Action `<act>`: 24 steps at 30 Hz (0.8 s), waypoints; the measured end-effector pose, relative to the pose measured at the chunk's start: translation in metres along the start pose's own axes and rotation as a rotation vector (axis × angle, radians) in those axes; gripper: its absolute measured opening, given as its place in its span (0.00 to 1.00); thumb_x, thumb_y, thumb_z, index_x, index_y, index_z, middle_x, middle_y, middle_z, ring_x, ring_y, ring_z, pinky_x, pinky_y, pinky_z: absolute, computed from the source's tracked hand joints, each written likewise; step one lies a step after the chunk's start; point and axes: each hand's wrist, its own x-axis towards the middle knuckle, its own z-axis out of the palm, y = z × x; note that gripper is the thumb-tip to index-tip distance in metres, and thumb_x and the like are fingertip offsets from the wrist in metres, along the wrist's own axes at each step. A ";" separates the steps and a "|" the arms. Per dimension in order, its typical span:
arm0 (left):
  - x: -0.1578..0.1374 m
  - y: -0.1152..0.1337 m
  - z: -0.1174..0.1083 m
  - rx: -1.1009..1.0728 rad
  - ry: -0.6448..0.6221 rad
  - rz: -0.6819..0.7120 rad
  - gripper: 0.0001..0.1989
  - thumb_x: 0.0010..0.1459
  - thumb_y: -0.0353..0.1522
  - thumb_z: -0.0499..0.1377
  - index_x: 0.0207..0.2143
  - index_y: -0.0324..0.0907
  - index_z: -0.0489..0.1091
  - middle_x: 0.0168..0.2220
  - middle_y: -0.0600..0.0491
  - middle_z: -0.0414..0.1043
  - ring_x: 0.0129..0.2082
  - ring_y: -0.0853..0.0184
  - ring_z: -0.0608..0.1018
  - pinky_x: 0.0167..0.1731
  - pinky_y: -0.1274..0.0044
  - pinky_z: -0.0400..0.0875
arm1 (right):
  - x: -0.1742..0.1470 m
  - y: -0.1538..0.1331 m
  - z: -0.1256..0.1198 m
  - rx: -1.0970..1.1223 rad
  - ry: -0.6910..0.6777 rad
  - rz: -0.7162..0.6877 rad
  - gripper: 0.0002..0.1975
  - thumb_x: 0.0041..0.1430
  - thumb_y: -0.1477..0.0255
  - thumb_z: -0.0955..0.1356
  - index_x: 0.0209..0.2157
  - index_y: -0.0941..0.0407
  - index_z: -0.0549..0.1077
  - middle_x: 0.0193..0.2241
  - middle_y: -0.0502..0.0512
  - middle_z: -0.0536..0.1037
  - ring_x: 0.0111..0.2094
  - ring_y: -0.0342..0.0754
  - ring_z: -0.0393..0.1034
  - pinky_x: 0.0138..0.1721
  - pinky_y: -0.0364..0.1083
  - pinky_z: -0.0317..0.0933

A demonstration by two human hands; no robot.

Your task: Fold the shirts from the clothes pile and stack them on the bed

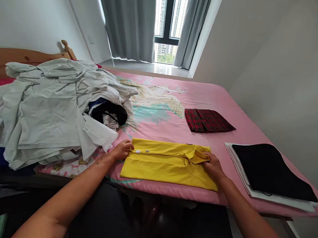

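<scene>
A yellow shirt (pixel 162 168) lies folded into a long strip near the front edge of the bed, its collar end on the right. My left hand (pixel 122 150) pinches its left end, close to a small white label on the seam. At the opposite end, the fingers of my right hand (pixel 213 166) close on the bunched cloth by the collar. Both hands rest low over the bed, and the shirt lies mostly flat between them.
A large heap of white clothes (pixel 51 110) covers the bed's left side, with a black garment (pixel 109 111) in it. A red plaid garment (pixel 207 121) lies beyond the shirt. Folded black cloth (pixel 270 169) tops white cloth (pixel 284 202) at right. Pink sheet (pixel 207 93) lies underneath.
</scene>
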 end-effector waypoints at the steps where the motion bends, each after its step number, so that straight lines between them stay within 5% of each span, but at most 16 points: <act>1: -0.004 -0.001 0.001 -0.003 0.004 -0.023 0.15 0.42 0.21 0.50 0.30 0.42 0.72 0.34 0.51 0.69 0.38 0.67 0.71 0.42 0.76 0.67 | -0.005 0.006 0.005 -0.051 0.009 -0.039 0.13 0.45 0.68 0.65 0.35 0.55 0.73 0.37 0.55 0.75 0.39 0.51 0.68 0.44 0.49 0.62; 5: -0.006 0.007 -0.001 0.040 0.042 -0.076 0.15 0.43 0.23 0.51 0.32 0.42 0.74 0.40 0.50 0.70 0.44 0.64 0.71 0.47 0.71 0.66 | -0.010 0.016 0.013 -0.133 0.037 -0.115 0.14 0.44 0.71 0.64 0.37 0.55 0.71 0.37 0.56 0.74 0.41 0.52 0.66 0.46 0.51 0.60; 9: -0.009 0.031 0.006 0.126 0.077 -0.030 0.19 0.51 0.29 0.52 0.46 0.44 0.71 0.53 0.48 0.66 0.55 0.61 0.66 0.56 0.66 0.58 | -0.013 0.013 0.007 -0.151 0.083 -0.142 0.15 0.46 0.72 0.63 0.38 0.56 0.69 0.38 0.56 0.73 0.43 0.51 0.65 0.47 0.50 0.60; 14: -0.022 0.050 0.024 0.240 -0.121 -0.184 0.23 0.57 0.39 0.50 0.56 0.49 0.62 0.62 0.49 0.56 0.62 0.57 0.56 0.58 0.56 0.49 | -0.023 0.012 -0.002 -0.216 0.088 -0.175 0.14 0.46 0.75 0.61 0.36 0.56 0.70 0.38 0.57 0.73 0.43 0.51 0.64 0.48 0.49 0.59; 24: -0.007 0.048 -0.004 0.266 -0.083 -0.107 0.09 0.50 0.31 0.54 0.31 0.48 0.73 0.39 0.52 0.74 0.43 0.63 0.73 0.47 0.71 0.61 | -0.033 -0.018 -0.007 -0.362 0.064 -0.279 0.19 0.49 0.74 0.63 0.45 0.56 0.69 0.44 0.57 0.72 0.48 0.53 0.62 0.51 0.52 0.54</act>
